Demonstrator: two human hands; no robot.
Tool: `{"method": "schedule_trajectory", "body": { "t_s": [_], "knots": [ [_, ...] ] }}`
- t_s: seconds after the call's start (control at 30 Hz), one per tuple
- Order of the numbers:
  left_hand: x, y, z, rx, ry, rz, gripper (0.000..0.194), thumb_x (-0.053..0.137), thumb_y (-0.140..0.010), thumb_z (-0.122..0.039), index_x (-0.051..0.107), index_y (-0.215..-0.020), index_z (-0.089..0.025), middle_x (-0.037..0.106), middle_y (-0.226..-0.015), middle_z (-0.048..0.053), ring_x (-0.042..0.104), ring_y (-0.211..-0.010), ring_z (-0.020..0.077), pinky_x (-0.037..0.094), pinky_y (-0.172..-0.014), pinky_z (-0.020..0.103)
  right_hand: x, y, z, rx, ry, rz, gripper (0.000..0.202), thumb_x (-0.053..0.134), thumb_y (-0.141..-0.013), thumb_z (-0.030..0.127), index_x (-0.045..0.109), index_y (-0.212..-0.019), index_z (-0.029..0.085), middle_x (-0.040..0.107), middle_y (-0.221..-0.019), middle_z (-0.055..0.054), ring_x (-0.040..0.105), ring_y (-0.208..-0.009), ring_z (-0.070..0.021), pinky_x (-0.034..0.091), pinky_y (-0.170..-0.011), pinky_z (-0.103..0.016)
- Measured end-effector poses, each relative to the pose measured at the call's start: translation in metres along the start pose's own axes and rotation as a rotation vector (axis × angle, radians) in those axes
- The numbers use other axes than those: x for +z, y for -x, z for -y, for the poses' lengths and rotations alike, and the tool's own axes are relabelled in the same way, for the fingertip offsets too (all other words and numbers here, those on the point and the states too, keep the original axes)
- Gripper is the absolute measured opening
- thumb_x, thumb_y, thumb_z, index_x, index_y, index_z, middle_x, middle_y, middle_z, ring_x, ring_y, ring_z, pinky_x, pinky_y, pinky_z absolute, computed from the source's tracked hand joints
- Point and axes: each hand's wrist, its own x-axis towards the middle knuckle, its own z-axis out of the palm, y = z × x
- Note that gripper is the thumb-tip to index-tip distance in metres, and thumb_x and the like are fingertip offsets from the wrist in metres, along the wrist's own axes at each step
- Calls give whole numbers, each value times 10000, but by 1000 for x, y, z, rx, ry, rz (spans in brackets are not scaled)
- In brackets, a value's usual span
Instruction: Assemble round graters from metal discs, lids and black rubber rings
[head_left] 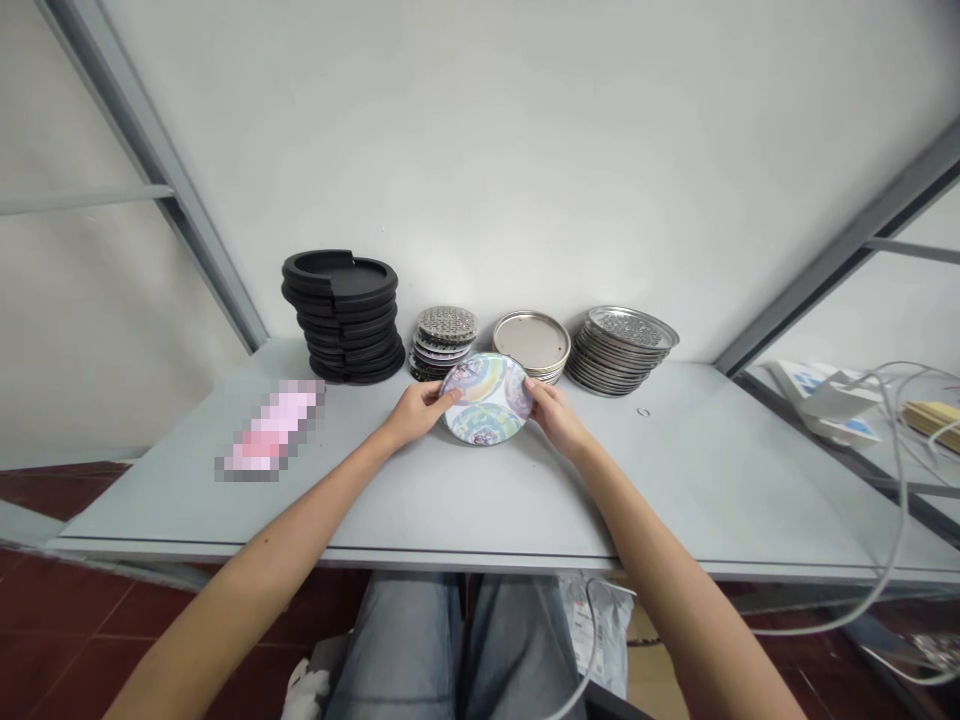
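Observation:
A round disc with a colourful pattern point(487, 400) is tilted up above the middle of the table. My left hand point(421, 410) grips its left edge, thumb on the patterned face. At the right edge my right hand point(553, 412) pinches it the same way. Just behind the disc stand a stack of small patterned discs point(444, 345) and a stack of plain round metal plates point(532, 340). Farther right is a taller stack of metal rims point(619, 350), with a textured sheet in the top one. Black round trays point(345, 320) are piled at the back left.
A pixelated pink item point(276, 430) lies on the grey table point(465, 510) at the left. A small ring point(643, 412) rests right of the stacks. White cables point(900, 500) hang at the right, near a white box point(840, 395). Metal frame posts flank the table.

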Motion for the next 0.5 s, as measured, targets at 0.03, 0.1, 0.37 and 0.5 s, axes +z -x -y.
{"method": "schedule_trajectory", "body": {
  "t_s": [0.03,0.1,0.37,0.5],
  "knots": [
    [0,0,0,2,-2,2,518,631,-748,-606,710,-892,-115,723,-862,45,650,-814,216,509,-729,284,0,0,0,-1,4,-3,393,650,-752,559,687,-896,196,692,-851,-20,613,-781,-168,478,-732,-272],
    [-1,0,1,9,-5,9,500,624,-763,-591,708,-890,-115,722,-856,43,649,-809,211,506,-728,280,0,0,0,-5,9,-7,393,651,-748,562,685,-886,196,693,-850,-21,613,-788,-169,478,-738,-273],
    [-1,0,-2,-2,-9,4,512,630,-748,-607,709,-877,-118,723,-852,41,650,-802,216,509,-725,288,1,1,1,1,14,-10,415,647,-741,577,682,-903,196,696,-869,-30,621,-805,-183,485,-753,-292],
    [0,1,-4,-5,5,12,525,634,-739,-613,710,-895,-118,725,-850,47,650,-827,228,513,-749,309,1,2,1,-2,12,-23,400,656,-737,566,678,-889,197,687,-845,-21,613,-781,-171,485,-736,-283]
  ]
}}
